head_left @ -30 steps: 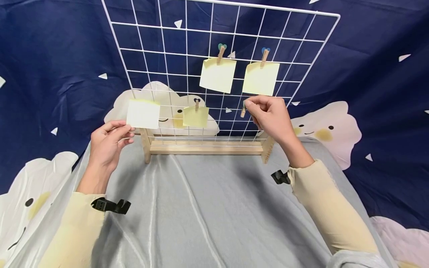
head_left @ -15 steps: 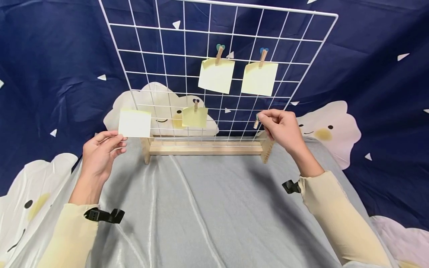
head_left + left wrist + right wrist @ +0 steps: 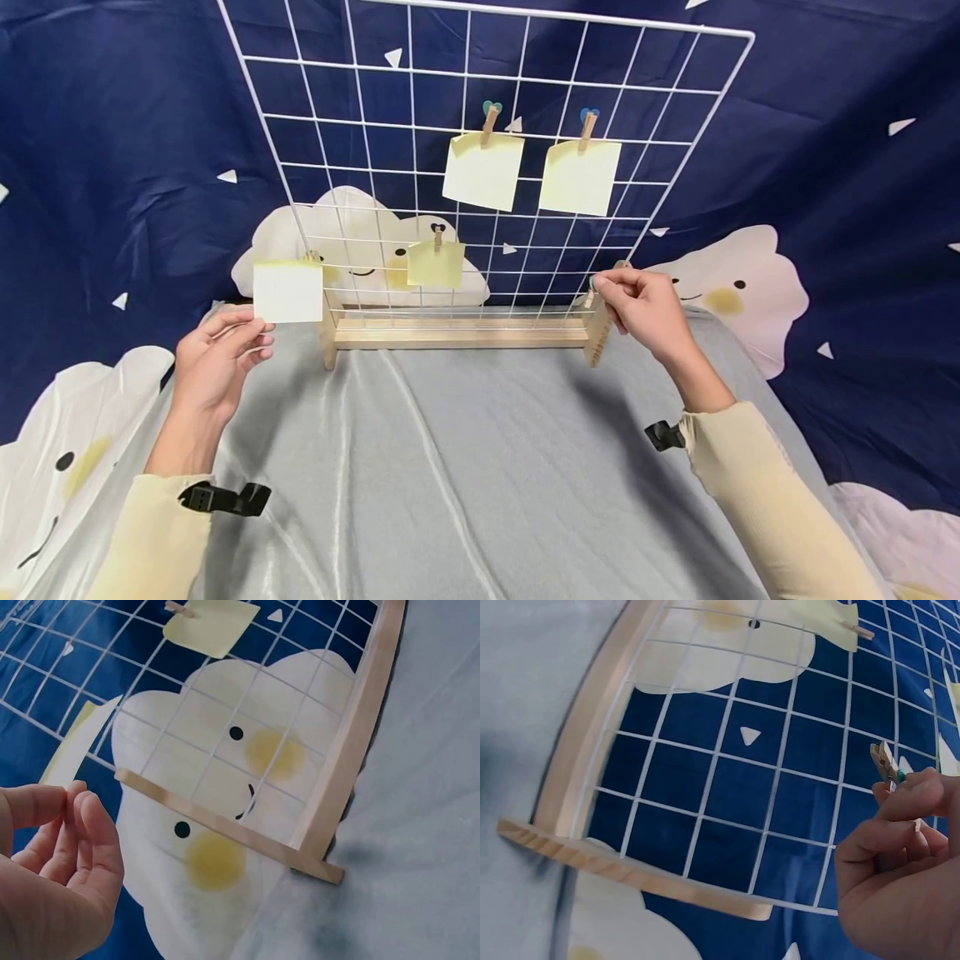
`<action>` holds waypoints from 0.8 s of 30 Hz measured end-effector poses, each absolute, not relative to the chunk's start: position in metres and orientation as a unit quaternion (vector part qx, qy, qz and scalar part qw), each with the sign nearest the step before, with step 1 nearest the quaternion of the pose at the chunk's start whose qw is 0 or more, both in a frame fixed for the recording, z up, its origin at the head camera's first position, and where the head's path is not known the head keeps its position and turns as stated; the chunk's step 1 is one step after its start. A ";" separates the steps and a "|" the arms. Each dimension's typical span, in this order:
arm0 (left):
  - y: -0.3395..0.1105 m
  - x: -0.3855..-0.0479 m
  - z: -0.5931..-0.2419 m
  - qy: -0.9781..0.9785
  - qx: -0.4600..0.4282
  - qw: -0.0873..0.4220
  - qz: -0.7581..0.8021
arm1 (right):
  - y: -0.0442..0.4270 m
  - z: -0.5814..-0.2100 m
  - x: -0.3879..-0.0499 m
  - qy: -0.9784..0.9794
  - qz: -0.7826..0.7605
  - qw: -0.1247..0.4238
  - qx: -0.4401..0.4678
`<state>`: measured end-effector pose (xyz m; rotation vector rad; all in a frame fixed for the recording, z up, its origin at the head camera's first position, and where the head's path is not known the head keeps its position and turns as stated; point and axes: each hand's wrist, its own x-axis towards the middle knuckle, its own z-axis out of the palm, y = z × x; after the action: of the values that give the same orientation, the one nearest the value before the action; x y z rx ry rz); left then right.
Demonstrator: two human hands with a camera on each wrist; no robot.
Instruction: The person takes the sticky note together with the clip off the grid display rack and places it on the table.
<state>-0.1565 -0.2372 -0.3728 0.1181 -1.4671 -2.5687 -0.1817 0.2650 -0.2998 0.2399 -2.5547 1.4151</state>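
The left hand (image 3: 213, 362) is narrow: thumb and fingertips pinch the lower left corner of a loose note (image 3: 288, 293), the other fingers loosely bent. The note stands nearly upright in front of the lower left corner of the white grid (image 3: 600, 18); I cannot tell whether they touch. The right hand (image 3: 647, 307) is closed down to a pinch, thumb and forefinger on the heart end of a loose peg (image 3: 885, 761), with the remaining fingers curled under. The peg's wooden tip points away from the fingers, near the right end of the wooden stand (image 3: 461, 333).

Compared with a second ago, both hands are lower and farther apart. The loose note has gone down and left along with its hand; the loose peg has gone down and right, from just below the upper right note (image 3: 579, 179) to beside the stand. That note, the upper left note (image 3: 483, 171) and the lower note (image 3: 436, 267) stay pegged to the grid as before. The stand has not moved on the grey cloth (image 3: 450, 458).
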 end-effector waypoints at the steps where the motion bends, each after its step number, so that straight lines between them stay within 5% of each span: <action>1: -0.238 -0.156 -0.374 -0.493 0.042 0.088 -0.865 | 0.266 -0.302 -0.181 -0.867 0.480 0.105 0.081; 24: -0.260 -0.146 -0.408 -0.491 0.081 0.049 -0.866 | 0.313 -0.370 -0.188 -0.880 0.472 0.041 0.027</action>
<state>-0.1462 -0.2604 -0.4084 0.2461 -1.4952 -2.6385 -0.1876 0.3126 -0.3704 0.0822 -2.6961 1.4450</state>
